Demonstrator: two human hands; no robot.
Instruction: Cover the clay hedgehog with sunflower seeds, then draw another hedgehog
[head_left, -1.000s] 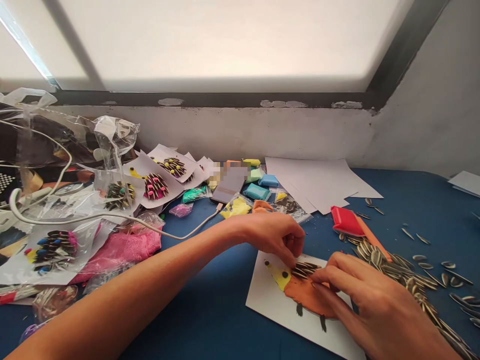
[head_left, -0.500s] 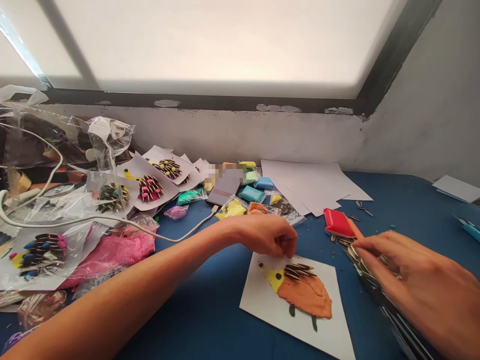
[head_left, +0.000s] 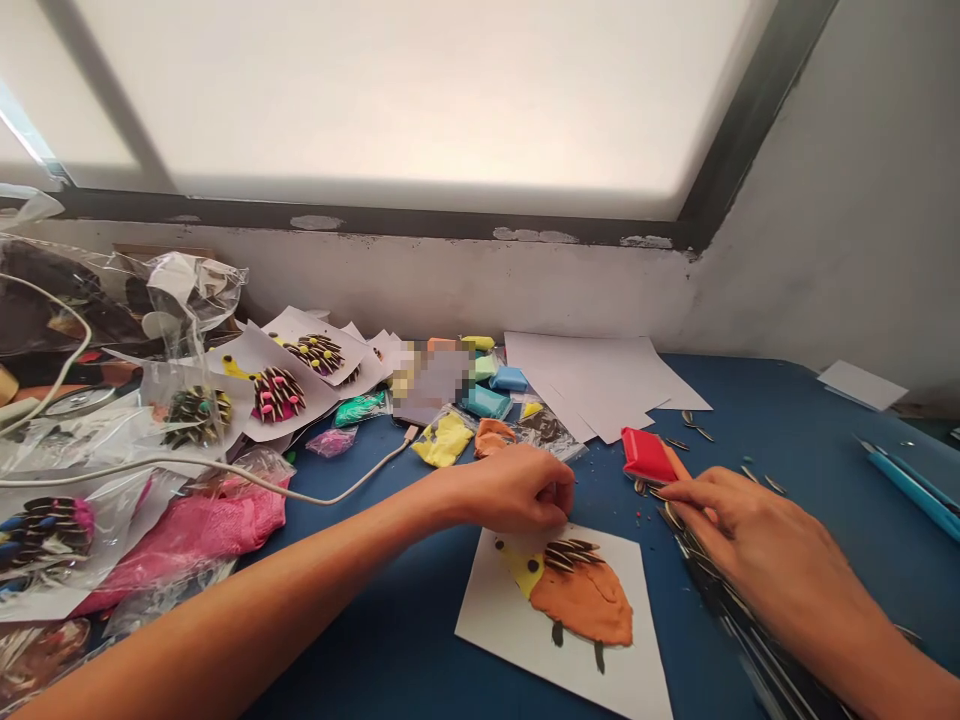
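Orange clay makes the body of a hedgehog figure (head_left: 585, 605) that I see near, right of centre, on a white card (head_left: 487, 620) lying on the blue table (head_left: 375, 620); its head is yellow, and dark seeds stick out behind the head. Right of the card, my view shows the right hand (head_left: 757, 535) over a heap of striped seeds (head_left: 673, 517), thumb and fingers drawn together; I cannot tell whether a seed is between them. At the card's far edge the left hand (head_left: 529, 490) has its fingers curled in; whether it grips anything, I cannot tell. Beyond the right fingertips I find a red packet (head_left: 646, 456), and farther, yellow clay (head_left: 444, 440) near centre, with white sheets (head_left: 585, 370) to its right. Farthest, I see a pale panel (head_left: 420, 90) in a dark frame.
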